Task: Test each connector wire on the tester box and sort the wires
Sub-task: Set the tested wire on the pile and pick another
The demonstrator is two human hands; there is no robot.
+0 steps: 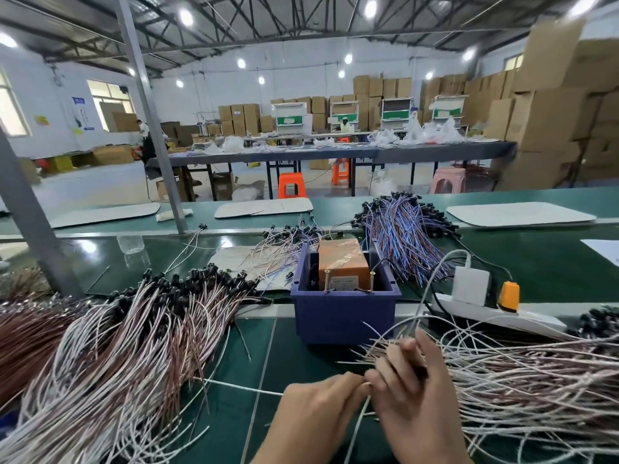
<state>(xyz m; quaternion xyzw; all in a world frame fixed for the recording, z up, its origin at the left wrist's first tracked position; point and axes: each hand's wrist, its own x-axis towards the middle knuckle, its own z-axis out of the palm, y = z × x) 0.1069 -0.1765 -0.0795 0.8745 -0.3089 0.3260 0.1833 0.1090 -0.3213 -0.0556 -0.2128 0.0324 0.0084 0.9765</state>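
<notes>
White wire [234, 385] pinched between curled left hand [313, 408] and curled right hand [413, 391].

Green counter [552, 262]: glossy, smooth. Blue rectangular plastic bin [345, 319]: matt. Orange tester box [340, 259]: shiny clear tape. White power strip [522, 318]: smooth plastic.

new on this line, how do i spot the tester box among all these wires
Find the green bench and look at its middle, between the wire piles. The tester box is the orange block inside a blue bin, with two brass pins standing at its near edge.
</notes>
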